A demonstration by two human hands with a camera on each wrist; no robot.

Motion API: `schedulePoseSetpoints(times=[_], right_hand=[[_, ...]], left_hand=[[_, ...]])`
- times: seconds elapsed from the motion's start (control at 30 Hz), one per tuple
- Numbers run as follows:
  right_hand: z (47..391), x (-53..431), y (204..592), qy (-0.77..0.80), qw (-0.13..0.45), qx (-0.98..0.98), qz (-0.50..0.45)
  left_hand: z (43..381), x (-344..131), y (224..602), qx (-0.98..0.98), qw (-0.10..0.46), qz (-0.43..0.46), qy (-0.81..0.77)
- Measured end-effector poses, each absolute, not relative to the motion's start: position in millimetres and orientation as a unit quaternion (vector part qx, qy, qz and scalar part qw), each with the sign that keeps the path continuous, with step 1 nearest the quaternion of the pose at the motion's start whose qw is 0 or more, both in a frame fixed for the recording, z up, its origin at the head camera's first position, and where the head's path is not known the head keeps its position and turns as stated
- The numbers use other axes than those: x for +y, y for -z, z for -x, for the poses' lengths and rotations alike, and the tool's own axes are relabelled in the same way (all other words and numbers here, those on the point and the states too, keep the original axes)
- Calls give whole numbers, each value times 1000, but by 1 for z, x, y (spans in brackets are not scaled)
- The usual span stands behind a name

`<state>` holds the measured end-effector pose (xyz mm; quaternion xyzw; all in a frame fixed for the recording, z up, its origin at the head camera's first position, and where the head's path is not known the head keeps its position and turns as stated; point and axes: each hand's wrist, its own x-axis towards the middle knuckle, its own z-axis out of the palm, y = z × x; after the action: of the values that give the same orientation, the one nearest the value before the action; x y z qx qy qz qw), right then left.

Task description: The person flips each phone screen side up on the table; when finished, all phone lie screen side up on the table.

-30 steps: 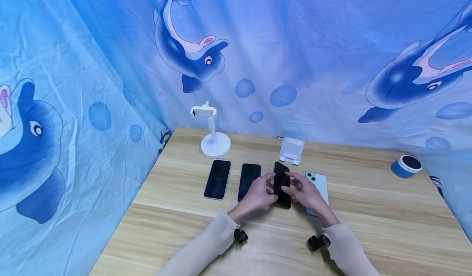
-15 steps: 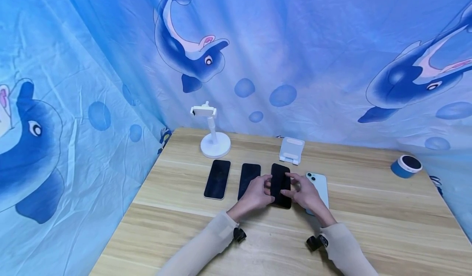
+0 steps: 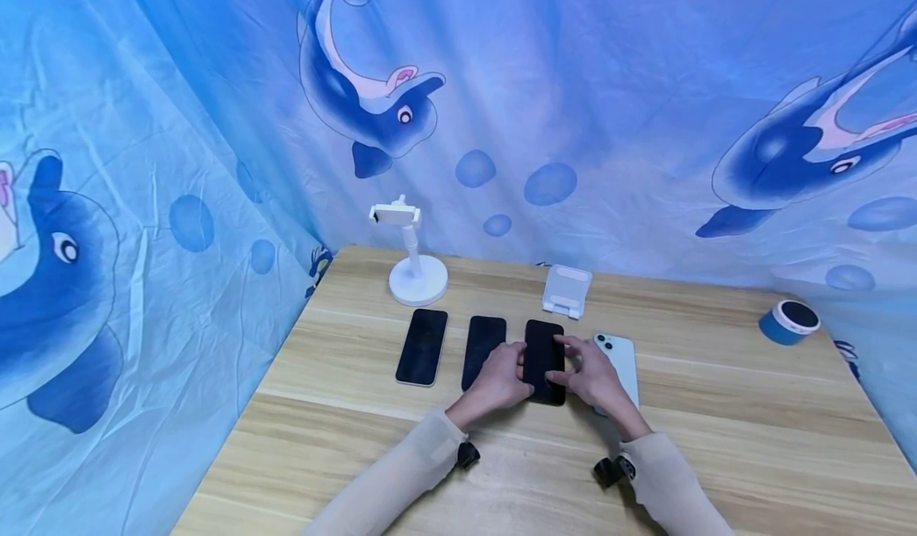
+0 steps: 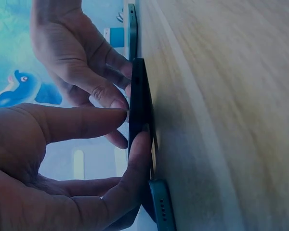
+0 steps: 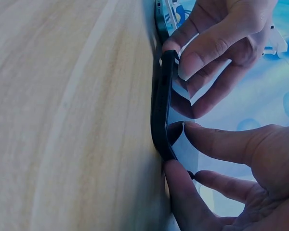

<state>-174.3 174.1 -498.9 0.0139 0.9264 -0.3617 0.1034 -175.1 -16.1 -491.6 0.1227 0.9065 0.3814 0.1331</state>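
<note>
A black smartphone [image 3: 543, 361] lies nearly flat, screen up, close over the table between my hands in the head view. My left hand [image 3: 500, 378] pinches its left edge; in the left wrist view the thumb is on top and a finger reaches under the phone [image 4: 139, 91]. From the other side my right hand [image 3: 596, 375] grips the right edge. The right wrist view has its thumb on the glass and a finger at the edge of the phone [image 5: 161, 113]. Another dark phone [image 3: 483, 345] lies just left of my left hand. A light mint phone [image 3: 623, 361], back up, is partly hidden behind my right hand.
A third dark-screened phone [image 3: 422, 347] lies farther left on the wooden table [image 3: 702, 393]. Behind the phones stand a white round-based phone stand [image 3: 419, 283] and a white folding stand [image 3: 567, 289]. A blue cylinder with a dark top [image 3: 784, 327] sits at the far right.
Between my hands the black smartphone has turned from tilted, edge toward the camera, to nearly flat with its screen up. Both hands keep their places, the left shifting very slightly.
</note>
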Motion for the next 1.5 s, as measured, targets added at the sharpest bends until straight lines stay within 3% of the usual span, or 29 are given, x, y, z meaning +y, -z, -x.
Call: schedulePoseSetpoints(times=[0.67, 1.5], right_hand=[[170, 174, 499, 363, 83, 928, 1], [169, 177, 503, 366, 83, 927, 2]], left_hand=[[169, -1, 486, 940, 147, -108, -289], [163, -13, 486, 913, 145, -109, -366]])
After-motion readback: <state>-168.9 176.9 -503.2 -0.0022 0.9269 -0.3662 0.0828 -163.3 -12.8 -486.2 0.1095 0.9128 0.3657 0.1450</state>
